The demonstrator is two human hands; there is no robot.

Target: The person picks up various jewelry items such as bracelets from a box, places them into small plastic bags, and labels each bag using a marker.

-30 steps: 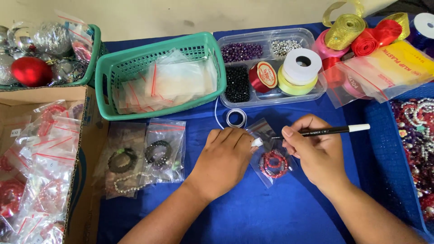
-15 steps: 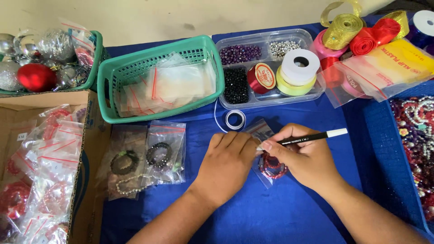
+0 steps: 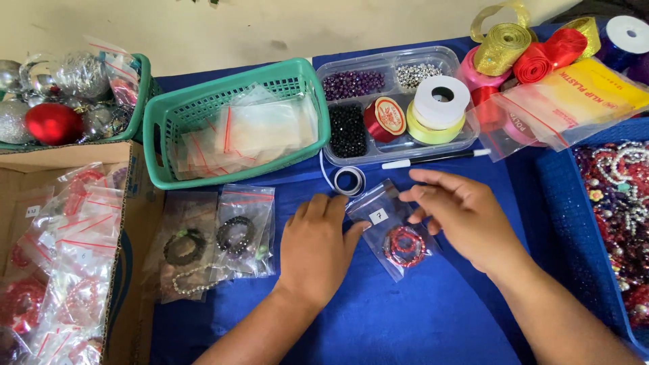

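Note:
A small clear zip bag (image 3: pixel 391 230) with a red bead bracelet inside and a white label lies on the blue cloth. My left hand (image 3: pixel 316 247) rests flat beside it, thumb touching the bag's left edge. My right hand (image 3: pixel 460 216) hovers over the bag's right side, fingers spread and holding nothing. A black pen with a white cap (image 3: pixel 433 159) lies on the cloth just beyond my right hand, against the clear bead box (image 3: pixel 338 159).
Two bagged bracelets (image 3: pixel 216 240) lie left of my left hand. A green basket (image 3: pixel 307 145) of empty zip bags stands behind. A cardboard box (image 3: pixel 135 203) of bagged bracelets is at left. Ribbon rolls (image 3: pixel 503 47), a tape ring (image 3: pixel 349 180) and a bead tray (image 3: pixel 615 203) sit at right.
My right hand let go of the pen, which now lies on the cloth by the bead box. That hand has opened above the bagged bracelet. My left hand stayed by the bag.

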